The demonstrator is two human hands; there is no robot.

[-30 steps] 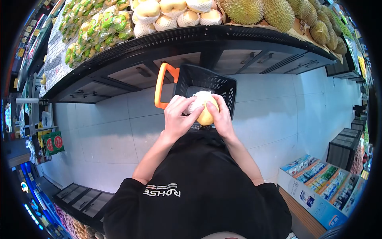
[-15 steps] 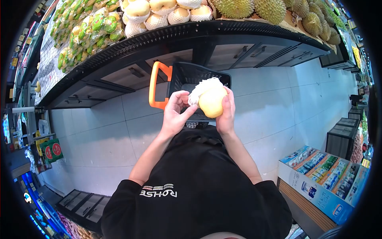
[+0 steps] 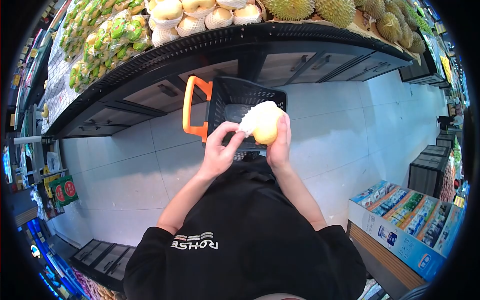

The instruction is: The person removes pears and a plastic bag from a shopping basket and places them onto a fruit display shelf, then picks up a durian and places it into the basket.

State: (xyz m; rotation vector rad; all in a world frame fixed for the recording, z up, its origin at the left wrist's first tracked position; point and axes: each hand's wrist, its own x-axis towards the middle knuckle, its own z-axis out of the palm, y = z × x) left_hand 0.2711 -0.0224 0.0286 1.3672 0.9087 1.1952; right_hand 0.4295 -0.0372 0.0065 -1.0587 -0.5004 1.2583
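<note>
Fruit [image 3: 266,132], yellow and rounded, is sitting in my right hand [image 3: 280,146], above the black basket [image 3: 250,88]. I am grasping it along its right side, with the right fingers partly hidden behind it, so I cannot tell how all of them are lying. A white foam net [image 3: 256,114] is covering the fruit's upper left side and leaving the lower part bare. With my left hand [image 3: 219,152] I am pinching the net's lower left edge between thumb and fingertips. The basket's orange handle [image 3: 187,107] is standing out on its left side, near the left hand but apart from it. Beyond the basket, a dark display counter [image 3: 240,35] is holding netted pale fruits [image 3: 218,18], with bagged fruits [image 3: 107,42] lying to their left and spiky durians [image 3: 336,12] to their right. My black shirt [image 3: 250,220] is filling the lower middle of the view.
</note>
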